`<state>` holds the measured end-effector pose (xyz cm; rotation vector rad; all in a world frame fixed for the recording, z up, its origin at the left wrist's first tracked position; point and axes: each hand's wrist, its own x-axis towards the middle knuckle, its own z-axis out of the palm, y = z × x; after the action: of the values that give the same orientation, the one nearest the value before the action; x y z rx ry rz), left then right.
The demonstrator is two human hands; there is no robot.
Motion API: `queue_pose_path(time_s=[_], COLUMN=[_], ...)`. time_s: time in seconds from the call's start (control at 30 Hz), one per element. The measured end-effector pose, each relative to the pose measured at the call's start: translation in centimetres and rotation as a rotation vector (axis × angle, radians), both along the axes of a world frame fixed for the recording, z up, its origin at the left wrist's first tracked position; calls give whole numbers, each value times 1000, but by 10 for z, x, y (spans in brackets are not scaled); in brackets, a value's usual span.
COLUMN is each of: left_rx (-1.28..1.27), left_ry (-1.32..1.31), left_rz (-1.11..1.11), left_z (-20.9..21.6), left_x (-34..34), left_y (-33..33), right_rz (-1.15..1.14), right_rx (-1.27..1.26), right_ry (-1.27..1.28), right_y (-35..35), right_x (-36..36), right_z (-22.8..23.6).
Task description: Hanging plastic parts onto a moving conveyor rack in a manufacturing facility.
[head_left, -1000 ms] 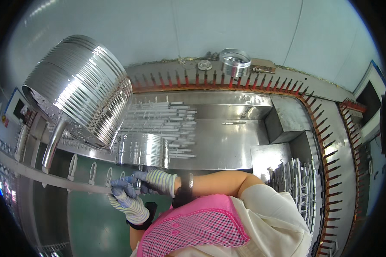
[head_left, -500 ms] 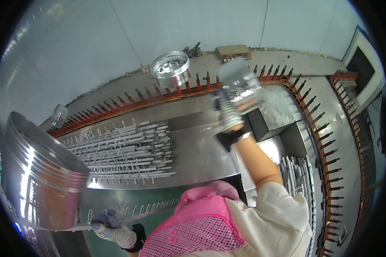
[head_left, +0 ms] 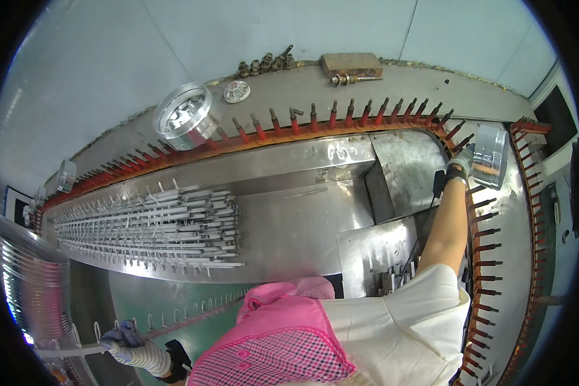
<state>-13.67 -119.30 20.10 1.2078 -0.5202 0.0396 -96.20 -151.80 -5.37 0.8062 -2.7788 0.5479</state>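
Note:
My right hand (head_left: 462, 161), in a striped glove, is closed on a shiny metal cylinder (head_left: 493, 157) and holds it at the right bend of the pin rail, near its upright pins. How the fingers sit on the cylinder's side is partly hidden. Low at the left, my left hand (head_left: 135, 349), gloved too, is wrapped round a long pale bar with hooks (head_left: 193, 321). That bar runs from the left edge toward the pink apron. Beside its left end, large ribbed shiny metal parts (head_left: 35, 283) fill the picture's rim.
A rail with red-based pins (head_left: 331, 125) curves round the steel bench (head_left: 283, 225). An open metal cylinder (head_left: 185, 116) stands over its pins at the back. Many hooked grey bars (head_left: 148, 228) lie stacked on the bench. A brown block (head_left: 352, 64) sits by the wall.
My right hand has carried the metal cylinder rightward from the bench's back middle to the rail's right bend. The view has shifted. My left hand stays on the hooked bar.

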Motion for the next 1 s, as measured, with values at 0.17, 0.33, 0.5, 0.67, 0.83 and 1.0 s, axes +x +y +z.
queue_pose_path(time_s=[0.17, 0.33, 0.5, 0.67, 0.83, 1.0], left_rx=[-52, -31, 35, 50, 46, 62], left_ry=[-35, -101, -190, -67, -11, -37], left_rz=[-17, -61, 3, 71, 25, 141], left_z=[4, 7, 7, -2, -3, 1], left_x=[-15, -26, -31, -17, -18, -22], left_y=[-14, -25, -12, -23, -17, -23], right_rz=[-28, 15, 213, 96, 43, 275], right_rx=[-38, 80, 483, 295, 428, 436], right_ry=[-168, -102, 187, 276, -30, 305], right_y=[-14, -37, -82, -62, -82, -111], right_x=[16, -2, 52, -76, -49, -36], right_z=[13, 2, 24, 21, 14, 23])
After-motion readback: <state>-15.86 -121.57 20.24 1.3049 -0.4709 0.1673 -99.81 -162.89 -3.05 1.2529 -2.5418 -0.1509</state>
